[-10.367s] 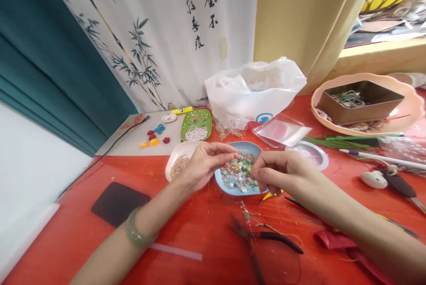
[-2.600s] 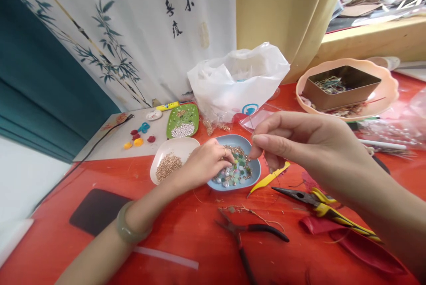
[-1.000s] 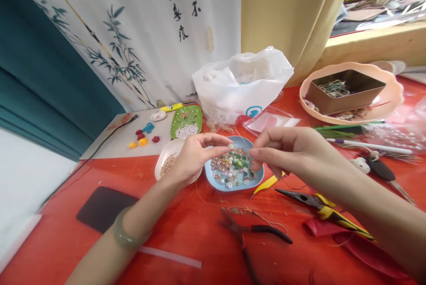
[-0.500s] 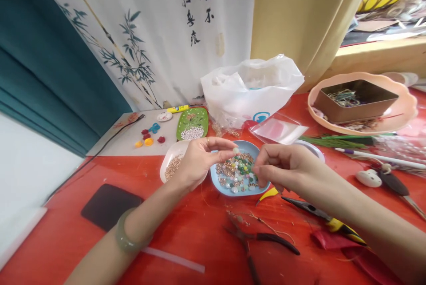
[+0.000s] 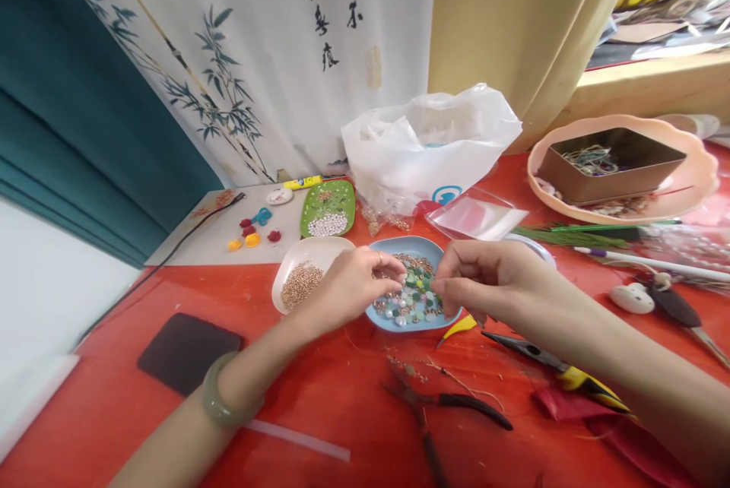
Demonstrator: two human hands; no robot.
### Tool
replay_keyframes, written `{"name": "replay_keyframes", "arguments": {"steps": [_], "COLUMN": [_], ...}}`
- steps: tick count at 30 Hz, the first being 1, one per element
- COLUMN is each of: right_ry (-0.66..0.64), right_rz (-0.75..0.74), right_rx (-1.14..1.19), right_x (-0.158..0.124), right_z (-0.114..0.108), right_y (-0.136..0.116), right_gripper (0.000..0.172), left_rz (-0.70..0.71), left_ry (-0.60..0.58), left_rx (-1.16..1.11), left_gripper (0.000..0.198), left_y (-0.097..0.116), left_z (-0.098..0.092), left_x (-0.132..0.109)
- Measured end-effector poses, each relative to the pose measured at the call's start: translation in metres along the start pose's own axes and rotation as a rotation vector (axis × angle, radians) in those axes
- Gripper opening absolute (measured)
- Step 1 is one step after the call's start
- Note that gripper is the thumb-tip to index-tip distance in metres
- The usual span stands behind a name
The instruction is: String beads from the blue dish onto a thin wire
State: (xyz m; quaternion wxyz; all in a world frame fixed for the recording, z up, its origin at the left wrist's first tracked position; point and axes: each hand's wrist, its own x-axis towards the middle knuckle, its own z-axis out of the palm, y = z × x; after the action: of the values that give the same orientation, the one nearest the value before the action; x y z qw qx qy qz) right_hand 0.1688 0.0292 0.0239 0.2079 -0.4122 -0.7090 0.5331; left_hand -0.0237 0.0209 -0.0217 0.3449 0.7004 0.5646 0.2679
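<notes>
My left hand point(image 5: 347, 286) is over the left side of a blue dish point(image 5: 381, 321), with thumb and index finger bent together. A small pale spot shows at its fingertips; I cannot tell whether it is a held bead or one in the dish. My right hand point(image 5: 484, 275) is at the dish's right edge, thumb and index finger pinched; what they hold, if anything, is too small to make out. Green, white and gold beads point(image 5: 419, 294) fill the dish. Partly behind my left hand stands a white dish point(image 5: 279, 286) of gold beads point(image 5: 302, 284).
In front lie dark-handled pliers point(image 5: 471, 406), yellow-tipped tweezers point(image 5: 459, 328) and long-nose pliers point(image 5: 528, 355). Behind are a green tray point(image 5: 328, 203) of white beads and a plastic bag point(image 5: 427, 146). A pink basin point(image 5: 704, 169) holding a brown box point(image 5: 621, 176) stands right; a black pad point(image 5: 188, 351) lies left.
My left hand has come down a little toward the blue dish; the pale green bead seen clearly between its fingertips no longer shows plainly. My right hand has barely moved.
</notes>
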Motion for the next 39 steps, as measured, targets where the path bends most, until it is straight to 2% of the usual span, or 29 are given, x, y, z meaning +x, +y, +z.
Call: {"name": "replay_keyframes", "arguments": {"steps": [2,5,10,17,22,24,26,29,31,34,39], "right_ry": [0.009,0.017,0.022,0.058,0.09,0.098,0.104,0.11,0.115,0.119,0.105], "right_rz": [0.0,-0.012,-0.029,-0.081,-0.114,-0.11,-0.101,-0.084,-0.084,-0.1,-0.091], "right_rx": [-0.001,0.004,-0.009,-0.028,-0.029,-0.022,-0.005,0.017,0.023,0.036,0.027], "right_x": [0.0,0.001,0.002,0.002,0.0,-0.001,-0.001,-0.001,0.0,0.001,0.004], "right_z": [0.0,0.0,0.0,-0.003,-0.006,-0.006,-0.006,-0.007,-0.007,-0.006,-0.005], "right_y": [0.0,0.0,-0.001,-0.001,-0.003,-0.004,-0.006,-0.006,-0.004,-0.002,0.001], "right_gripper": [0.008,0.008,0.008,0.009,0.011,0.011,0.01,0.009,0.009,0.01,0.011], "left_rz": [0.088,0.21,0.243,0.249,0.282,0.266,0.176,-0.043,-0.135,-0.195,-0.251], "left_ry": [-0.014,-0.119,-0.231,-0.214,-0.173,-0.159,-0.13,-0.105,-0.099,-0.07,-0.064], "left_rx": [0.171,0.33,0.496,0.59,0.576,0.497,0.334,-0.068,-0.346,-0.625,-0.842], "left_gripper": [0.009,0.006,0.01,0.012,0.016,0.017,0.016,0.016,0.015,0.013,0.014], "left_y": [0.0,0.002,0.004,0.004,0.005,0.004,0.004,0.001,-0.001,-0.003,-0.004], "left_z": [0.001,0.003,0.012,0.017,0.017,0.016,0.013,0.008,0.005,0.002,0.001], "left_x": [-0.002,-0.006,-0.009,-0.01,-0.01,-0.008,-0.006,-0.002,0.002,0.005,0.006]}}
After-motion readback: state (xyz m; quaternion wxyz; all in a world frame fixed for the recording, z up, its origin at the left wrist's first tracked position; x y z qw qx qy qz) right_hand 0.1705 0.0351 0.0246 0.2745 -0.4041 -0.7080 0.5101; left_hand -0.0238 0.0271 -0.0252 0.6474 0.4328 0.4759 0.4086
